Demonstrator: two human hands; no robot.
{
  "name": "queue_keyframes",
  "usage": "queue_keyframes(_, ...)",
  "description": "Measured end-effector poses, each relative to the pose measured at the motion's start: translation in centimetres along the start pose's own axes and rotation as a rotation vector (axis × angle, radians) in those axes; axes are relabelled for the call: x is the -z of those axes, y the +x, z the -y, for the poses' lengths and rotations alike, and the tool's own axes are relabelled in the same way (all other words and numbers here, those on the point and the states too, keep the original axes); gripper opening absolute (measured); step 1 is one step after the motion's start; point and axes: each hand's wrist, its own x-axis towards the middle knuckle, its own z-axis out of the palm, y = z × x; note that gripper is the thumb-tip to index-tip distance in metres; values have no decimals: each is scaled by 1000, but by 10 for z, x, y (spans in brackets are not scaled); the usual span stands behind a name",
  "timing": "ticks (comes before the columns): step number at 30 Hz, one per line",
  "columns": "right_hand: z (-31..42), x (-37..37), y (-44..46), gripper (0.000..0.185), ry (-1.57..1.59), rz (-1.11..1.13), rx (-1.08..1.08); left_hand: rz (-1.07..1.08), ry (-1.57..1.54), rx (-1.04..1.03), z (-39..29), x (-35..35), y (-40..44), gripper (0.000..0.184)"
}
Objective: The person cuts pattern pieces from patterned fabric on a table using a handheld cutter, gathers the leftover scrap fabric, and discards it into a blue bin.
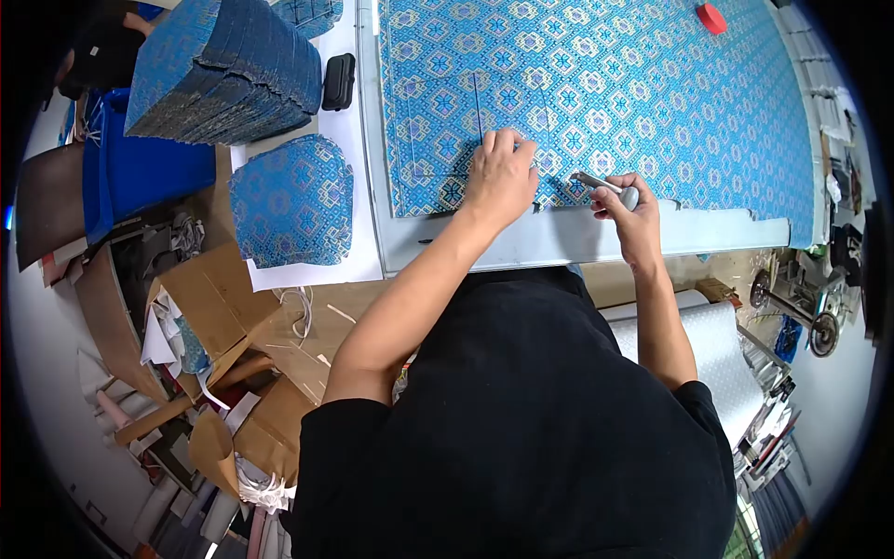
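Blue patterned fabric (pixel 596 84) lies flat over the table, printed with pale medallions. My left hand (pixel 501 174) rests on it near the front edge, fingers bent and bunched; what is under the fingertips is hidden. Thin straight lines mark the cloth around this hand, and a darker one runs away from its fingertips. To the right, my right hand (pixel 631 207) is closed around a grey-handled tool (pixel 629 197) that looks like a utility knife. Its metal front end points left, at the fabric near my left hand.
At left stands a tall stack of cut blue fabric pieces (pixel 223 70), with a loose curved piece (pixel 293 200) before it. Beside them is a small black case (pixel 339 82). A red object (pixel 711 19) sits on the far fabric. Cardboard boxes (pixel 209 307) stand on the floor.
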Motion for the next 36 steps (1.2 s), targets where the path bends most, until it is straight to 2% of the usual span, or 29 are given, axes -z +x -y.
queue_keyframes(3,-3,-1,0,22,-52,-26,-3,20,25,79,5,3,7,37)
queue_keyframes(5,-12,1,3,20,-276,-12,85,68,114,133,10,9,16,43)
queue_keyframes(7,-2,-8,4,21,-620,-29,335,125,185,180,15,14,27,51)
queue_keyframes(8,9,-16,1,22,-676,-15,263,209,223,244,14,17,34,60)
queue_keyframes(11,17,-29,6,20,-766,42,242,360,267,321,7,28,51,85)
queue_keyframes(14,15,-41,15,20,-817,52,289,467,302,384,3,31,63,95)
queue_keyframes(21,15,-56,24,22,-899,118,288,527,315,454,0,31,71,94)
queue_keyframes(23,9,-56,25,20,-893,113,345,523,442,469,-1,28,70,94)
queue_keyframes(26,8,-55,25,19,-896,116,391,578,330,564,0,30,73,96)
queue_keyframes(33,24,-61,25,19,-992,170,297,591,347,556,2,30,74,97)
queue_keyframes(36,25,-61,27,19,-987,184,339,588,349,549,3,30,75,98)
